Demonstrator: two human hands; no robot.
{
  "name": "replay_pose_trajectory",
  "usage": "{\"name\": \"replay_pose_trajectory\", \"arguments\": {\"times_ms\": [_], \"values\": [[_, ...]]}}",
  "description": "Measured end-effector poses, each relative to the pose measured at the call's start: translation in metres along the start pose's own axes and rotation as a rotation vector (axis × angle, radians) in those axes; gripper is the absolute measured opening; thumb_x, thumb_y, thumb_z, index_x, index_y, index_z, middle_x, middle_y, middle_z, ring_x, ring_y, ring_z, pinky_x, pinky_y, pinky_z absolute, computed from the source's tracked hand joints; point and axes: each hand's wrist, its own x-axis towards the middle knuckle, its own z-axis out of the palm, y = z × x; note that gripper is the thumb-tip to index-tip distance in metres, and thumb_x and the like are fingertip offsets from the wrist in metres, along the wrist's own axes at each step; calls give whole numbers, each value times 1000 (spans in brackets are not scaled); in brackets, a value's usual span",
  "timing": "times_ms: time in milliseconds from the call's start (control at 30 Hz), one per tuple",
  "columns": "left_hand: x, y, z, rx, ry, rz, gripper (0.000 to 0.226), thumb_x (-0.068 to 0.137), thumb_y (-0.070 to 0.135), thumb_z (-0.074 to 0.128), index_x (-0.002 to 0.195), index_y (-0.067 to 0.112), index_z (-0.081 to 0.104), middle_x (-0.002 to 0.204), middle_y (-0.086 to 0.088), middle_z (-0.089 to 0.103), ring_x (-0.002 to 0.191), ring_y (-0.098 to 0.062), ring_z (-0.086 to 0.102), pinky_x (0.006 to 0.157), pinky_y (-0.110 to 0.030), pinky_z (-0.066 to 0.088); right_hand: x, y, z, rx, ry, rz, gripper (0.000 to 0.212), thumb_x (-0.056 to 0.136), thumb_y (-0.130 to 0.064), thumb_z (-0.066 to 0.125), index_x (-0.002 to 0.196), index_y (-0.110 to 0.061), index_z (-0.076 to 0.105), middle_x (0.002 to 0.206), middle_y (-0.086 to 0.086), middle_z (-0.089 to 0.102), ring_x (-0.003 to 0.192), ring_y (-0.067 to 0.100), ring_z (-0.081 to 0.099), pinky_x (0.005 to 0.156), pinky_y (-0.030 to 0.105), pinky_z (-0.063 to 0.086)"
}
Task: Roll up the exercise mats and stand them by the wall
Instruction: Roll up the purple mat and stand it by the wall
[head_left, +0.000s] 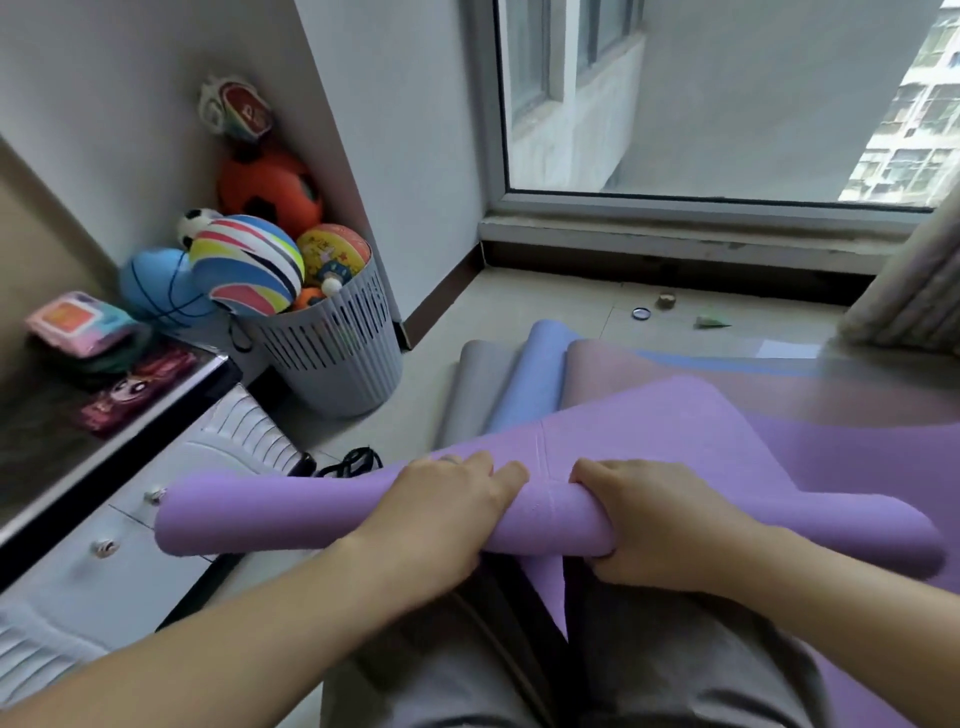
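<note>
Fingers (493, 475) of the left hand (441, 512) were curved over the top of the rolled part of the purple mat (291, 519). The right hand (660, 525) was clamped on the same roll just beside it, with its fingers (605, 561) tucked underneath. The roll was held across the person's lap. Whether it was resting on the legs or raised clear could not be told. The unrolled remainder was spread away to the upper right, over a pink mat (649, 374), a blue mat (535, 374) and a grey mat (475, 384), all laid flat on the floor (545, 296).

Several hazards could be judged from this. Both hands were set near the middle, so the two ends of the roll were left unsupported. If rolling were carried on this way, the layers could be wound loosely at the ends or allowed to telescope, and a roll with a slanted end would probably not stand by the wall (405, 156). If either grip were eased, the springy foam could be expected to uncoil. The left end was projected out over the white drawer unit (130, 571) and could be knocked against it when the roll was turned. The mats underneath might be dragged out of line as the purple sheet was drawn in. The basket of balls (332, 358) was placed against the wall and could be tipped when a finished roll was stood there.
</note>
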Motion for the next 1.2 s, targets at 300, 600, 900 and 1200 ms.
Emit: {"name": "replay_pose_trajectory", "arguments": {"times_ms": [300, 600, 900, 1200], "values": [[20, -1, -15, -239, -224, 133, 52, 71, 21, 65, 116, 29, 41, 109, 1, 58, 96, -24, 56, 67, -31, 41, -5, 8, -20, 3, -304, 77, 40, 62, -42, 72, 89, -23, 50, 75, -8, 51, 74, 18, 52, 65, 31, 42], [53, 49, -8, -221, -148, 307, 48, 70, 22, 65, 110, 23, 39, 104, -3, 58, 92, -30, 58, 70, -37, 47, -43, 44, -26, 35, -437, 259, 40, 59, -41, 73, 90, -23, 54, 84, -5, 63, 77, 16, 57, 69, 32, 50], [78, 82, 8, -388, -500, 460, 46, 69, 23, 73, 100, 27, 39, 92, 6, 52, 86, -20, 52, 70, -30, 40, -131, 51, 23, -209, 47, 353, 52, 56, -70, 52, 86, -27, 49, 80, -5, 61, 75, 21, 61, 62, 35, 47], [54, 94, 39, -85, 154, 340, 72, 47, 31, 81, 113, 26, 53, 96, -1, 56, 79, -26, 60, 61, -37, 48, -122, 67, 17, 34, -153, 472, 57, 55, -73, 61, 88, -30, 45, 83, -12, 61, 76, 13, 56, 65, 29, 41]]}}
